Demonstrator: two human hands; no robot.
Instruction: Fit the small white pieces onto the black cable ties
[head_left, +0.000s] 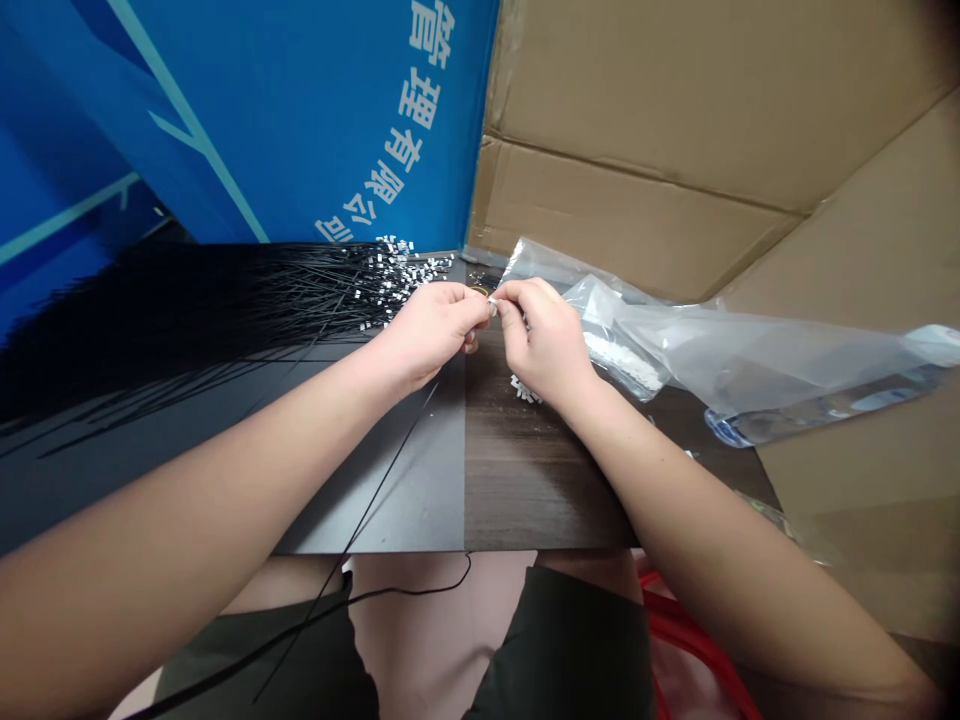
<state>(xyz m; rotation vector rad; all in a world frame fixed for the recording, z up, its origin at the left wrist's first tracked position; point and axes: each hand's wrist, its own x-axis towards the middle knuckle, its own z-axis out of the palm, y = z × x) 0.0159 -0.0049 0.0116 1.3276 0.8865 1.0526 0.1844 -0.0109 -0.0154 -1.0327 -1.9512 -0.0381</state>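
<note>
My left hand and my right hand meet fingertip to fingertip over the table. Between their pinched fingers is a small white piece, partly hidden. A thin black wire runs down from beneath my left hand past the table's front edge; its upper end is hidden by the hand. Just left of my left hand lie the white-tipped ends of a large bundle of black wires. A small pile of white pieces shows below my right hand.
Clear plastic bags, one with white pieces inside, lie at the right. Behind stand a blue printed panel and a cardboard wall. The table ends above my lap, where a black cord hangs.
</note>
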